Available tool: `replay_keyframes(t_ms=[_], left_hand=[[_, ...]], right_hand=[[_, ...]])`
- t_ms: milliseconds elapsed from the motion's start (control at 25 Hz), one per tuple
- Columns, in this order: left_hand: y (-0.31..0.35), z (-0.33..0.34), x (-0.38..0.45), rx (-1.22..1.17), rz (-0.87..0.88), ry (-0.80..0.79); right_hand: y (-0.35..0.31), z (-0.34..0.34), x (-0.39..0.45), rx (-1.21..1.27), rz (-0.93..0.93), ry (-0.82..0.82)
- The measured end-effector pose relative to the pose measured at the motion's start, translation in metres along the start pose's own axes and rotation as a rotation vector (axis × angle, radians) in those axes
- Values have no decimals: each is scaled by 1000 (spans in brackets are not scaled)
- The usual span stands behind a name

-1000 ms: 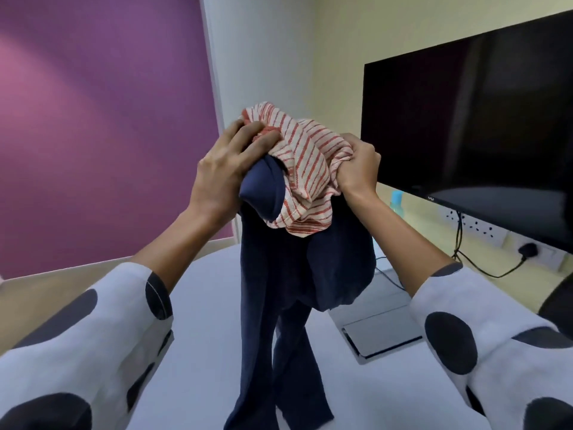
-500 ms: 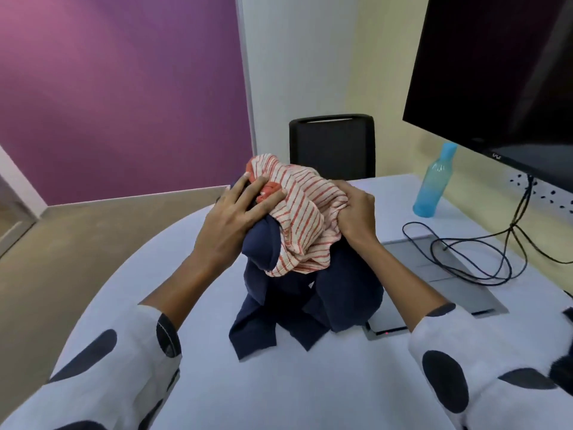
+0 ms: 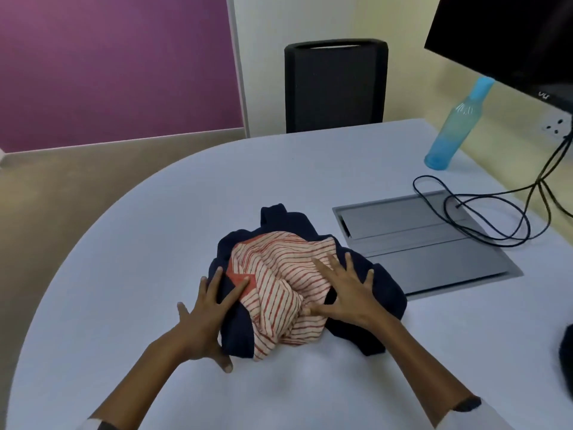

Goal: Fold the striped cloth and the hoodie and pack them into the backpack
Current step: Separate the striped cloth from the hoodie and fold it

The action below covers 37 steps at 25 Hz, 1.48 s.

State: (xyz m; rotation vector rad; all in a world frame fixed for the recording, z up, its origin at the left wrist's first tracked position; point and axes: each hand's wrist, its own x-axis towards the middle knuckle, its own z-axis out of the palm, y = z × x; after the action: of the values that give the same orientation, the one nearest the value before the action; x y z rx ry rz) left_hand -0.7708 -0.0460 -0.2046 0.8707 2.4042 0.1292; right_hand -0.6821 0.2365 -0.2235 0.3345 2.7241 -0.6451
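Observation:
A crumpled red-and-cream striped cloth (image 3: pixel 279 274) lies on top of a bunched navy hoodie (image 3: pixel 372 283) in the middle of the white table (image 3: pixel 155 243). My left hand (image 3: pixel 207 315) rests flat with spread fingers on the pile's left side, touching hoodie and stripes. My right hand (image 3: pixel 344 290) lies flat with spread fingers on the pile's right side, over the striped cloth and hoodie. Neither hand grips anything. No backpack is clearly in view.
A grey flap panel (image 3: pixel 428 243) is set into the table right of the pile, with a looped black cable (image 3: pixel 483 212) on it. A blue bottle (image 3: pixel 455 125) stands at the far right under a dark screen (image 3: pixel 511 41). A black chair (image 3: pixel 335 85) is behind the table. A dark object (image 3: pixel 566 355) pokes in at the right edge.
The bundle of striped cloth and hoodie, held up in both hands before, came down onto the table. Both hands let go and now lie flat on it.

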Motion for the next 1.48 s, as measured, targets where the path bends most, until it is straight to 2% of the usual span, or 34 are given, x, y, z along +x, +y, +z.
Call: replay_keyframes(t_ms=[40,120,200,320,560,880,1120,1240,1320,1440,1480], left_hand=[[3,2,-3,-91,41,-33],[14,11,-3,-244,133,-66],[24,22,11,-206,156,27],[24,25,43,-93,56,141],[-6,6,91,7,22,225],[-41,-15,160,-83,8,344],[-51,-28,190,-146,-7,407],[-47,-28,192,-175,-19,378],[-47,-38,191,-345,41,371],[-48,-66,152,-737,155,593],[-53,-67,150,-767,141,647]], right_hand=[[-2,6,-5,-51,60,55],[-11,26,-11,-41,103,61],[-19,43,-8,49,79,40],[-24,50,12,126,52,63],[-31,45,65,120,101,42],[-34,19,156,13,166,16],[-25,2,205,-26,150,36],[-20,-3,214,-66,143,-1],[-23,-13,219,-70,135,-18],[-37,-33,190,-12,72,36],[-37,-34,186,18,67,58]])
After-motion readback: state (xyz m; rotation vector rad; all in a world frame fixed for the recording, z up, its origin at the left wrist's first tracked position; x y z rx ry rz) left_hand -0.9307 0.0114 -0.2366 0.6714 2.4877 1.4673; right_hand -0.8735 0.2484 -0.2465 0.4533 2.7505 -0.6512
